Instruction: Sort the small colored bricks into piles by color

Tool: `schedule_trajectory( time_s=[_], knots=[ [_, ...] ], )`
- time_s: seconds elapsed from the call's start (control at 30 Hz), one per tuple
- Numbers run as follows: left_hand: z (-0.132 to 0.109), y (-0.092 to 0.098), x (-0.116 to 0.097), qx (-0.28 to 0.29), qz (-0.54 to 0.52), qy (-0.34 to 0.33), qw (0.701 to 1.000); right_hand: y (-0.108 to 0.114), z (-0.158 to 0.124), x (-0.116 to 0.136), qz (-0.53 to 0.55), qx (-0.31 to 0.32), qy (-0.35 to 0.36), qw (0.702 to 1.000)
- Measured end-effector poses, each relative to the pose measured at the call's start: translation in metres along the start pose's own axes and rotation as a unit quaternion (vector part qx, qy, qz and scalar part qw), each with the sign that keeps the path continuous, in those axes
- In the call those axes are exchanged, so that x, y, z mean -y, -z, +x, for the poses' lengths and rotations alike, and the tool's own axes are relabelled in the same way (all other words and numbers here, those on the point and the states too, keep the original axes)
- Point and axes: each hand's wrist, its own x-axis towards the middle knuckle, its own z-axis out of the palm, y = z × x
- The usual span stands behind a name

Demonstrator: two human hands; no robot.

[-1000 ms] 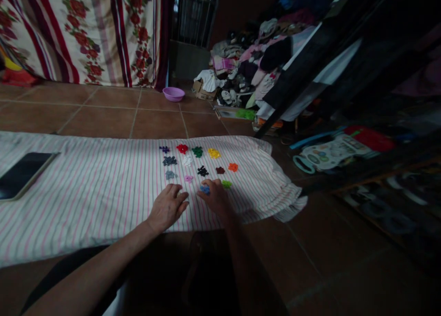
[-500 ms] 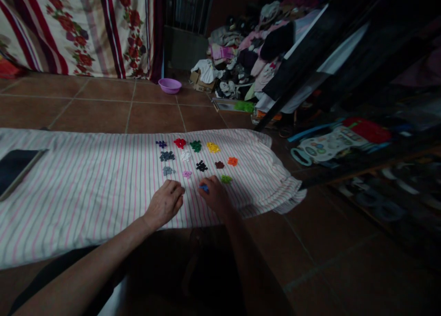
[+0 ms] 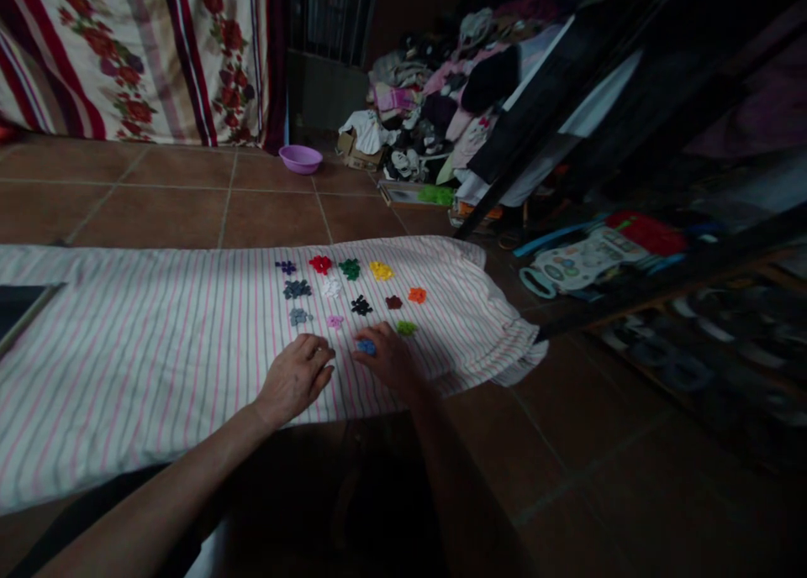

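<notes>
Small piles of coloured plastic pieces lie sorted on a striped cloth (image 3: pixel 189 343). My right hand (image 3: pixel 392 361) curls its fingers and thumb around the small blue pieces (image 3: pixel 366 346), low over the cloth. To its left, my left hand (image 3: pixel 296 378) rests with bent fingers drawn in toward the thumb; whatever is at its fingertips is too small to make out. Nearest to the hands are the pink pile (image 3: pixel 334 321), the light green pile (image 3: pixel 407 328) and the light grey pile (image 3: pixel 299 316). A black pile (image 3: pixel 361 306) lies just beyond.
Farther back sit red (image 3: pixel 320 264), dark green (image 3: pixel 349 268), yellow (image 3: pixel 381 270) and orange (image 3: pixel 417 295) piles. A dark flat panel (image 3: pixel 22 309) lies at the cloth's left. Beyond are a purple basin (image 3: pixel 301 160) and heaped clothes (image 3: pixel 441 99) on the tiled floor.
The view has shifted slightly to the right. More of the blue pieces shows at my right fingertips. My left hand's fingers have loosened a little.
</notes>
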Motion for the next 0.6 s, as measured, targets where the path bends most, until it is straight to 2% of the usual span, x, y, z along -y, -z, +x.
schedule_trajectory(
  time_s=[0.4,0.6],
  knots=[
    [0.003,-0.003,0.002,-0.007,0.021,-0.004,1.0,0.003,-0.003,-0.008,0.043,0.002,0.032,0.999],
    [0.004,-0.001,0.001,-0.009,0.025,-0.011,1.0,0.002,-0.005,-0.014,0.076,-0.048,0.021,0.996]
  ],
)
